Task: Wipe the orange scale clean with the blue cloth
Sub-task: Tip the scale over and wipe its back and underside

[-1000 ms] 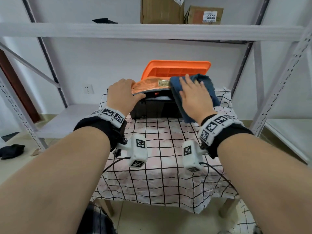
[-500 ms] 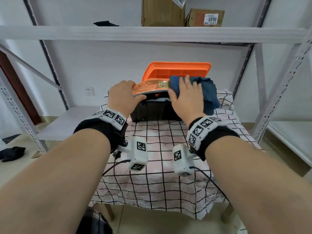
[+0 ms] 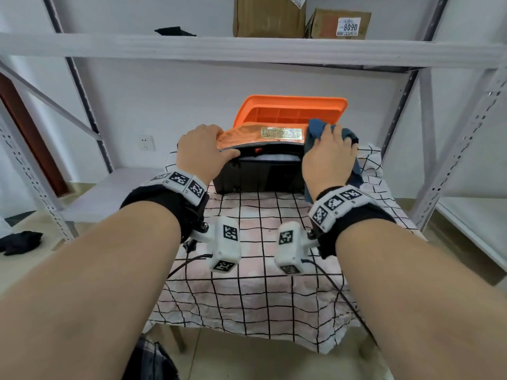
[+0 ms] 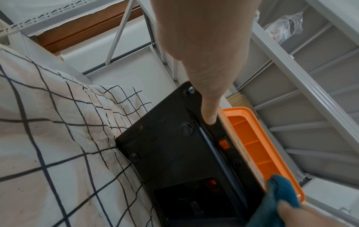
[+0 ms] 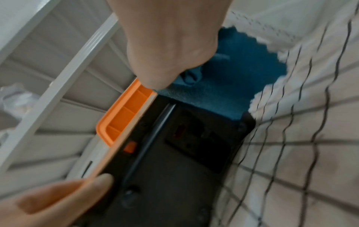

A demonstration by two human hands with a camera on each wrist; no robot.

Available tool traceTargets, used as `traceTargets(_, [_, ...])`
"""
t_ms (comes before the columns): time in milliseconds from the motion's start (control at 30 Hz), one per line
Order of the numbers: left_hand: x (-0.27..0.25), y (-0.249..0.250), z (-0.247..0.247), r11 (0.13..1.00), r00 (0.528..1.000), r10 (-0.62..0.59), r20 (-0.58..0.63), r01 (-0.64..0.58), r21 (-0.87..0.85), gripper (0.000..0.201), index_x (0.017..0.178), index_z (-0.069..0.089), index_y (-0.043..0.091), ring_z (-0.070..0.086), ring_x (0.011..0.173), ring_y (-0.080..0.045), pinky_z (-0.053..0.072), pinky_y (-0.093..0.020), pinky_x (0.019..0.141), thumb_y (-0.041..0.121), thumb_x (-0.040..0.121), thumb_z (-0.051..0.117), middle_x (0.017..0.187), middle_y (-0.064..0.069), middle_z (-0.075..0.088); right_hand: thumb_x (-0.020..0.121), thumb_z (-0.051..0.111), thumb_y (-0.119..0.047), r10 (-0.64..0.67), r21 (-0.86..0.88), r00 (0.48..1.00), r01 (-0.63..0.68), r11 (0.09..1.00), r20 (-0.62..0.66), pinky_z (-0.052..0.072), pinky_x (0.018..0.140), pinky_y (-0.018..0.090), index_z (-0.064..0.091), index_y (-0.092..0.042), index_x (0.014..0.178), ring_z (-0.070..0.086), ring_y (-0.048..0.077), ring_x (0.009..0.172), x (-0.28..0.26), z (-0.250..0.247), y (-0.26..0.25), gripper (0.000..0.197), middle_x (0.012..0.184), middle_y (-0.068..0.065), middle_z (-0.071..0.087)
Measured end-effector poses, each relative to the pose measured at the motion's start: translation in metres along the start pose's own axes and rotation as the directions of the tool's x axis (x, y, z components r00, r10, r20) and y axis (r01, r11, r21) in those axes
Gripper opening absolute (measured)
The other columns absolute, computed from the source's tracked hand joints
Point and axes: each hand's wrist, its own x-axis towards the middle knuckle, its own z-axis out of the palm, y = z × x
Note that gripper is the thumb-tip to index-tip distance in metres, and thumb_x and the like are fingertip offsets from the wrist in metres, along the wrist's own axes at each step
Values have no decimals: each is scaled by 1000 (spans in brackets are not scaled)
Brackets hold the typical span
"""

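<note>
Right hand (image 3: 327, 157) fingers bunch fuzzy blue cloth (image 5: 239, 73) on orange scale (image 3: 263, 135) — left hand (image 3: 203, 152) fingers clamp its edge.

Bright, even light; right wrist view motion-blurred.

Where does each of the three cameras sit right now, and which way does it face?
Head: on the head, facing forward and down at the orange scale; both forearms, left hand and right hand show.
Left wrist: under the left wrist, along its thumb to the scale's black side.
Right wrist: under the right wrist, toward the blue cloth; the left thumb shows.
All views share scale, cloth and checked tablecloth.
</note>
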Motion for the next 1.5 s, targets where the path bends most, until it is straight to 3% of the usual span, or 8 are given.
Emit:
traceTargets(267, [-2,-4,3,999,1000,22,-16,-22,-26,48,111,63,12,56,101,-29,43,-39,87,46,78,69,106,-9,64,99,33,-19,-449,65,883,444,894,138,14,115,42,33,-12,145,32,30,136,-4,8,-23,46,154,9,27])
traceTargets(400, [-2,-2,1,999,1000,22,-22,-23,-37,48,109,63,12,57,97,-29,44,-40,85,47,77,69,103,-8,64,97,35,-13,-330,79,942,325,942,62,26,112,44,40,-8,137,42,33,127,2,-9,19,40,145,15,40])
traceTargets(500, [-4,-2,2,999,999,24,-24,-24,-25,48,109,63,12,57,97,-29,44,-39,85,48,78,68,103,-9,64,96,40,-11,-184,228,980,197,953,-77,43,93,43,47,-4,122,54,34,107,-6,-15,30,28,123,18,52])
traceTargets(667, [-8,-2,3,1000,999,28,-30,-28,0,49,112,61,12,56,99,-30,41,-38,85,47,79,68,105,-10,63,92,43,-8,-18,235,978,68,970,-208,38,90,37,58,2,110,52,34,104,-7,-4,20,26,119,21,50])
traceTargets(900, [-6,-1,0,999,1000,14,-28,-15,-30,47,111,62,11,56,100,-31,41,-39,85,45,78,69,105,-11,63,86,49,-7,-376,153,923,385,910,-80,42,99,44,56,0,123,52,37,115,-16,9,-21,38,129,21,53])
traceTargets(1000, [-4,1,-1,999,1000,21,-22,-21,-33,48,110,61,11,57,99,-30,43,-40,85,45,78,69,105,-10,63,92,44,-11,-374,96,927,375,922,-33,35,105,42,53,-6,128,47,33,123,-8,-2,1,37,137,15,48])
traceTargets(1233, [-10,-2,4,997,998,13,-67,-19,-81,47,109,63,12,57,98,-30,44,-40,85,45,77,70,104,-10,64,90,40,-8,-106,165,992,117,979,-74,36,99,43,54,-1,125,46,37,117,-5,-6,21,38,131,20,48])
traceTargets(1500, [-11,-3,14,969,987,-45,-154,6,-248,52,122,59,15,54,106,-27,40,-36,95,40,78,71,114,-10,56,96,41,-18,-428,37,900,426,904,79,16,115,47,41,-16,141,33,29,136,-5,5,-7,45,149,9,35])
